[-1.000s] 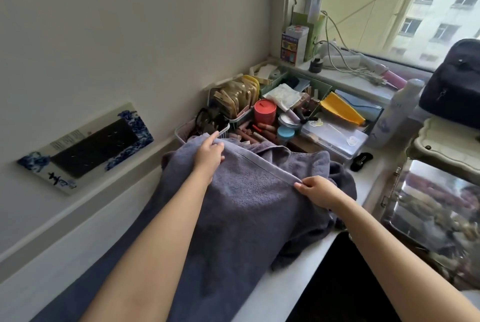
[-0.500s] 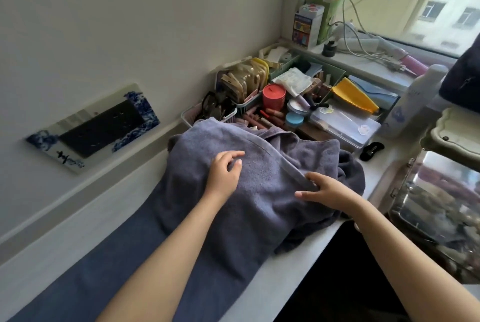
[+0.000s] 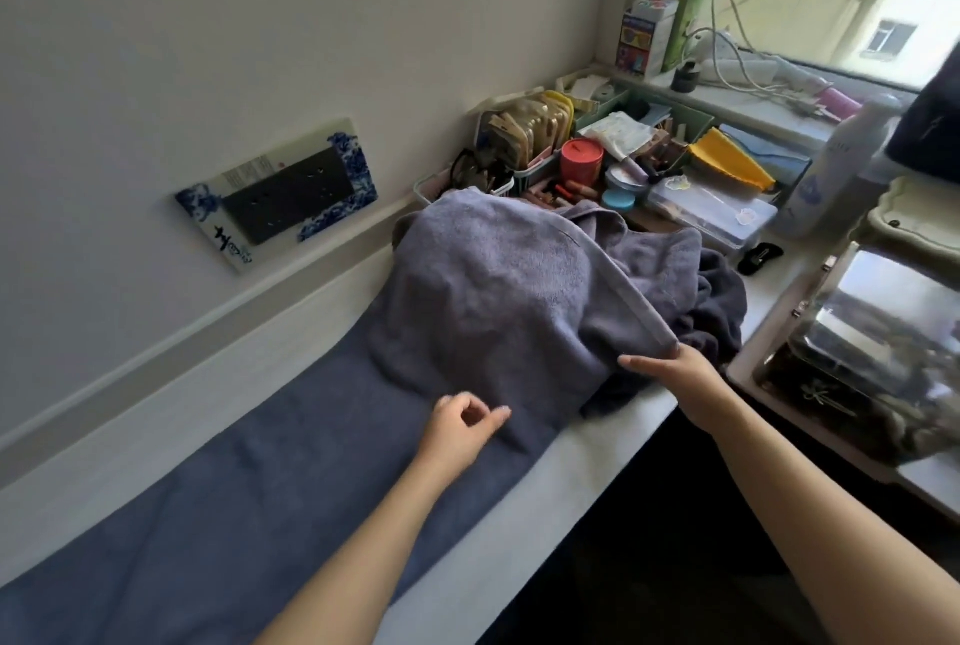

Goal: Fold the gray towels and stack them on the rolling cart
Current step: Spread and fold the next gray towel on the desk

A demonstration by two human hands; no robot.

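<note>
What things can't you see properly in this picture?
- Rolling cart: not in the head view.
- Right hand: its fingers are tucked under the gray towel.
- Further towels: crumpled folds hide how many.
- Bottle label: too blurred to read.
- Dark bag: cut off by the right edge.

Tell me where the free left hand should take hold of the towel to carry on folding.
Probably the hemmed edge, up near its far end by the cosmetics trays. The right hand already holds that hem's near end, so a pinch from the left side would stretch the towel between both hands. The left hand hovers loosely curled above the cloth, holding nothing.
</note>
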